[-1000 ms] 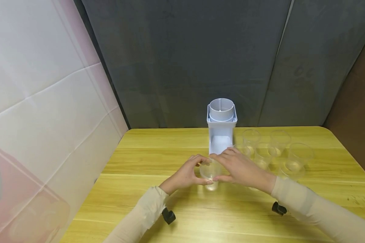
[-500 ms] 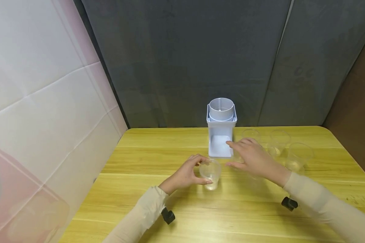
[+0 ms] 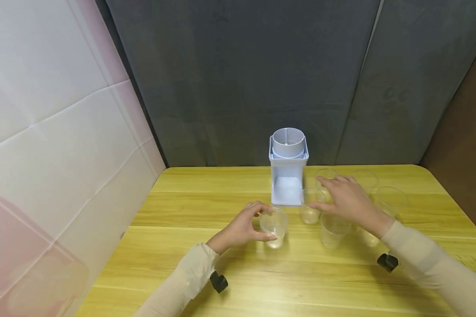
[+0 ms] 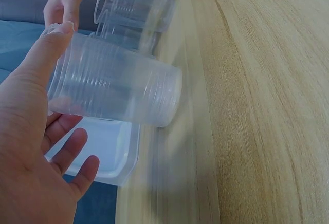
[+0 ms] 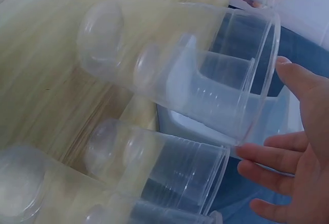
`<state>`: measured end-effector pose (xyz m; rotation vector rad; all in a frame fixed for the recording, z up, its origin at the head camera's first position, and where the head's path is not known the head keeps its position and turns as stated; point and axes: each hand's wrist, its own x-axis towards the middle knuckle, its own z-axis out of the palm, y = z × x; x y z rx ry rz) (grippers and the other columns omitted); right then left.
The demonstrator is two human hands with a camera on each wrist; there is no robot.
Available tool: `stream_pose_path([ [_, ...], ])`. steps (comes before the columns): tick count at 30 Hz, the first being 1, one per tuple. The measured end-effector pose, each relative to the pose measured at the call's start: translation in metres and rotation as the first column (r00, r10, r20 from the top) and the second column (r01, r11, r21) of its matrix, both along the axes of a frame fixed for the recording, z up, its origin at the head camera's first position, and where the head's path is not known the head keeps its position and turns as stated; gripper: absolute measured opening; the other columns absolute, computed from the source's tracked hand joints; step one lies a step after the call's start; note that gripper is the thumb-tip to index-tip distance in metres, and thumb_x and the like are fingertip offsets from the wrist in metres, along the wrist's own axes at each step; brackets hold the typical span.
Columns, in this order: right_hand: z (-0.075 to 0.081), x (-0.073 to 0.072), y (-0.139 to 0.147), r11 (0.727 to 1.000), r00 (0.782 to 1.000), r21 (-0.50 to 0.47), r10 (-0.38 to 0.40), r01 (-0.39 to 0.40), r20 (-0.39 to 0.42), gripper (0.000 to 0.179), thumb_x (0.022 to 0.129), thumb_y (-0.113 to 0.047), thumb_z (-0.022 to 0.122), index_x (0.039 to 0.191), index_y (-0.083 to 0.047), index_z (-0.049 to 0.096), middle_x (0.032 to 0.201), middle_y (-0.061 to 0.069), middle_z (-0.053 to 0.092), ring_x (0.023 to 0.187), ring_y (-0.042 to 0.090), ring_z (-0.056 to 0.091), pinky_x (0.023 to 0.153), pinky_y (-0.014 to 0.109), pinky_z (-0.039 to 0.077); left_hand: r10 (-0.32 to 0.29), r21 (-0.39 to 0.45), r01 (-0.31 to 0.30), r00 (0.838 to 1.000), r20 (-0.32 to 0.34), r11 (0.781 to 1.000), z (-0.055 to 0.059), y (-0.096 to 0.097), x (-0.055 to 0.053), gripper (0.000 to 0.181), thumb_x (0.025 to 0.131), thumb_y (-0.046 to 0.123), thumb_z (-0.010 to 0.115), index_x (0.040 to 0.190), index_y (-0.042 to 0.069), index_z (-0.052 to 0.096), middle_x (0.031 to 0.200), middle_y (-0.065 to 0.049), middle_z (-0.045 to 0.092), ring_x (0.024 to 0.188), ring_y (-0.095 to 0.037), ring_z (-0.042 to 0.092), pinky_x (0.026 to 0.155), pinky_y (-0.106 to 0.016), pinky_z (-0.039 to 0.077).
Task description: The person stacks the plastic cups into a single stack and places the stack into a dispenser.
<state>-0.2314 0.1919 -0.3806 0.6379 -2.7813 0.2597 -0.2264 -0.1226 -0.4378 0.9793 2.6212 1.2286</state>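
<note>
With thumb and fingers my left hand [image 3: 243,226] grips a clear plastic cup [image 3: 275,231] near its rim; the cup stands upright on the table. Fine ridges circle this cup in the left wrist view. Over a group of similar clear cups on the right, my right hand [image 3: 349,200] is spread, its thumb and fingers apart. In the right wrist view the fingertips [image 5: 244,151] and thumb come close to the rim of a cup [image 5: 169,64]; whether they touch it I cannot tell. Part of the group is hidden under the right hand and forearm.
A pale blue-white plastic holder [image 3: 287,165] with a round cup-shaped top and a square base stands behind the hands. To its right are several clear cups, including a nearer one [image 3: 335,231]. A dark grey panel [image 3: 238,88] rises behind the wooden table [image 3: 206,189].
My right hand has left the cup in my left hand and moved right over the other cups. My left hand and its cup have stayed in place.
</note>
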Motion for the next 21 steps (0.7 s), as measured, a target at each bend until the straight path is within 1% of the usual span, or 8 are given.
stream_pose_path([
  [5, -0.001, 0.001, 0.000, 1.000, 1.000, 0.017, 0.001, -0.001, 0.010, 0.084, 0.082, -0.062, 0.069, 0.137, 0.000, 0.054, 0.125, 0.020, 0.068, 0.120, 0.047, 0.058, 0.105, 0.064, 0.040, -0.004, 0.005, 0.004, 1.000, -0.005, 1.000, 0.000, 0.000, 0.000, 0.062, 0.070, 0.030, 0.090, 0.122, 0.014, 0.060, 0.116, 0.001, 0.063, 0.112, -0.017, 0.052, 0.102, -0.046, 0.049],
  [10, -0.006, 0.000, -0.002, 1.000, 0.999, 0.031, -0.006, 0.005, 0.032, 0.085, 0.080, -0.061, 0.071, 0.137, 0.000, 0.054, 0.122, 0.018, 0.070, 0.119, 0.045, 0.059, 0.104, 0.063, 0.041, 0.000, 0.009, 0.000, 1.000, -0.003, 1.000, -0.001, 0.000, 0.000, 0.062, 0.069, 0.030, 0.091, 0.121, 0.014, 0.061, 0.116, 0.001, 0.063, 0.112, -0.016, 0.051, 0.102, -0.047, 0.049],
  [16, -0.011, 0.000, -0.003, 0.999, 1.000, 0.042, -0.006, 0.005, 0.024, 0.085, 0.080, -0.060, 0.072, 0.136, 0.001, 0.055, 0.113, 0.014, 0.074, 0.110, 0.040, 0.063, 0.099, 0.060, 0.045, 0.009, 0.001, -0.009, 1.000, -0.001, 1.000, -0.002, 0.000, 0.001, 0.062, 0.069, 0.031, 0.091, 0.121, 0.016, 0.061, 0.116, 0.003, 0.063, 0.112, -0.015, 0.051, 0.102, -0.043, 0.049],
  [21, -0.011, 0.001, -0.003, 0.999, 1.000, 0.041, -0.001, 0.000, 0.018, 0.081, 0.082, -0.057, 0.071, 0.136, 0.002, 0.055, 0.109, 0.012, 0.075, 0.106, 0.037, 0.064, 0.098, 0.059, 0.045, 0.002, 0.002, -0.002, 1.000, -0.011, 1.000, -0.002, 0.000, 0.000, 0.061, 0.070, 0.031, 0.090, 0.122, 0.016, 0.060, 0.118, 0.002, 0.063, 0.113, -0.015, 0.051, 0.102, -0.044, 0.049],
])
